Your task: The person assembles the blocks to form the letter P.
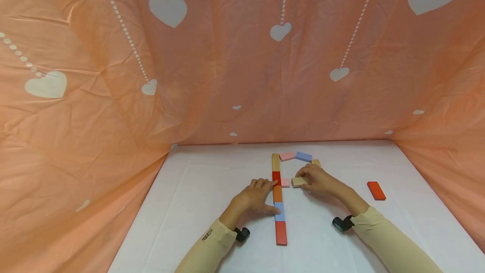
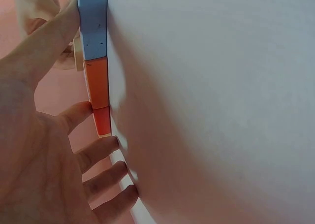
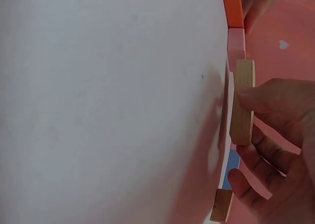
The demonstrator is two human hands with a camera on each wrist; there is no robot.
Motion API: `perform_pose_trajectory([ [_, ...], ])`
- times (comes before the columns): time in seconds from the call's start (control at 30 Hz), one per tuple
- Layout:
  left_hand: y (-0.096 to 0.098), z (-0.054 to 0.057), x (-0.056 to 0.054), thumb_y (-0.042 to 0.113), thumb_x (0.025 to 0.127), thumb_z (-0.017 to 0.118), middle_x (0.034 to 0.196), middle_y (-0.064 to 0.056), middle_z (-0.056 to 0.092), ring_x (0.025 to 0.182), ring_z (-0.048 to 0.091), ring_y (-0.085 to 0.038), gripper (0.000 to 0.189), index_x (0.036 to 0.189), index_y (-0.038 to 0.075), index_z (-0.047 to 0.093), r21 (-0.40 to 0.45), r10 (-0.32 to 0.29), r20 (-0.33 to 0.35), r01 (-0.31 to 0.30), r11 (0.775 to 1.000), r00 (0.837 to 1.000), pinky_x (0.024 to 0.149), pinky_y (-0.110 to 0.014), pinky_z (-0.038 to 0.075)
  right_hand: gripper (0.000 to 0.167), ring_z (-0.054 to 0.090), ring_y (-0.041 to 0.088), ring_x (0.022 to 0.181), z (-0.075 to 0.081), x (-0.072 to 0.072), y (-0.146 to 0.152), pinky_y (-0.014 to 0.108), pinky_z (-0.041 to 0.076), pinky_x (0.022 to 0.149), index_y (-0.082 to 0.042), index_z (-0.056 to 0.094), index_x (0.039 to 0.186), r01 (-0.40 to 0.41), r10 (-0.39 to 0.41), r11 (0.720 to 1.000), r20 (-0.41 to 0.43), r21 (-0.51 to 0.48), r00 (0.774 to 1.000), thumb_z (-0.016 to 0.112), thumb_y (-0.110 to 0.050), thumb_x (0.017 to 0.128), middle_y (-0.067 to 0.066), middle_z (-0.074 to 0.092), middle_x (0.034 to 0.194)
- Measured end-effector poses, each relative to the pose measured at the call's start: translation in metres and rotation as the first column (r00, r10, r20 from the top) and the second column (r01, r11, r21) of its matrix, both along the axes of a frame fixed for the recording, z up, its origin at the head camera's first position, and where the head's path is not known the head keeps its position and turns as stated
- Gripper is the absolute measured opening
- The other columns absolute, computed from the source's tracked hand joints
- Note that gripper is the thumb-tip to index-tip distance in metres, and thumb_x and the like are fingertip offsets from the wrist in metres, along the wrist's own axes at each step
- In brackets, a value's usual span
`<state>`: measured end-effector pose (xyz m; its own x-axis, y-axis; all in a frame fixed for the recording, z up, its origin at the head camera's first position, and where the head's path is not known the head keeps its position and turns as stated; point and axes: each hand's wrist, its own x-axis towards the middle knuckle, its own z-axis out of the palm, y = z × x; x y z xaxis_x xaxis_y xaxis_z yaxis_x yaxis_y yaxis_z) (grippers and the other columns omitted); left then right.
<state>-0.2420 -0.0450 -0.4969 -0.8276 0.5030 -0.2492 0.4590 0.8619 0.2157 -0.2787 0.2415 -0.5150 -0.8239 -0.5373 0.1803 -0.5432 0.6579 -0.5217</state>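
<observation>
Flat wooden blocks form a straight column on the table: a tan block (image 1: 275, 162) at the far end, then red, an orange block (image 1: 278, 195), a blue block (image 1: 279, 214) and a red block (image 1: 281, 235) nearest. My left hand (image 1: 254, 197) lies along the column's left side, fingers spread, thumb by the blue block and index fingertip at the far red one. Between thumb and fingers, my right hand (image 1: 321, 181) pinches a plain wooden block (image 3: 243, 111). This block is just right of a pink block (image 1: 285, 183) that sits against the column.
From the column's far end, a second pink block (image 1: 287, 156), another blue block (image 1: 304, 156) and a second tan block (image 1: 316, 163) curve rightward. A separate orange-red block (image 1: 376, 191) lies at the right on the white table (image 1: 182, 205). Peach cloth (image 1: 227, 62) hangs behind and at both sides.
</observation>
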Motion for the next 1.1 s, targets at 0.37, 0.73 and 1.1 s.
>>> perform_pose_trajectory([
  [0.37, 0.0, -0.001, -0.001, 0.069, 0.087, 0.079, 0.164, -0.006, 0.043, 0.147, 0.042, -0.029, 0.101, 0.167, 0.025, 0.037, 0.002, -0.007, -0.008, 0.007, 1.0, 1.0, 0.119, -0.047, 0.046, 0.024, 0.057, 0.02, 0.101, -0.002, -0.003, -0.007, 0.04, 0.052, 0.092, -0.007, 0.074, 0.112, -0.017, 0.018, 1.0, 0.014, -0.019, 1.0, 0.083, -0.005, 0.09, 0.003, 0.068, 0.108],
  [0.73, -0.001, 0.0, -0.001, 0.069, 0.087, 0.079, 0.164, -0.006, 0.043, 0.147, 0.042, -0.029, 0.101, 0.168, 0.025, 0.036, -0.004, -0.009, -0.011, 0.009, 1.0, 1.0, 0.12, -0.046, 0.045, 0.022, 0.054, 0.018, 0.097, 0.001, -0.002, -0.01, 0.038, 0.049, 0.088, -0.008, 0.075, 0.11, -0.017, 0.017, 1.0, 0.02, -0.01, 1.0, 0.083, -0.005, 0.089, 0.001, 0.066, 0.104],
  [1.1, 0.0, 0.0, 0.0, 0.068, 0.087, 0.079, 0.164, -0.006, 0.043, 0.147, 0.042, -0.029, 0.101, 0.167, 0.025, 0.037, 0.0, -0.003, -0.001, 0.003, 1.0, 1.0, 0.119, -0.047, 0.046, 0.024, 0.053, 0.017, 0.097, -0.004, -0.006, -0.009, 0.036, 0.047, 0.086, -0.007, 0.074, 0.111, -0.023, 0.023, 1.0, 0.011, -0.012, 1.0, 0.083, -0.005, 0.089, 0.001, 0.067, 0.104],
])
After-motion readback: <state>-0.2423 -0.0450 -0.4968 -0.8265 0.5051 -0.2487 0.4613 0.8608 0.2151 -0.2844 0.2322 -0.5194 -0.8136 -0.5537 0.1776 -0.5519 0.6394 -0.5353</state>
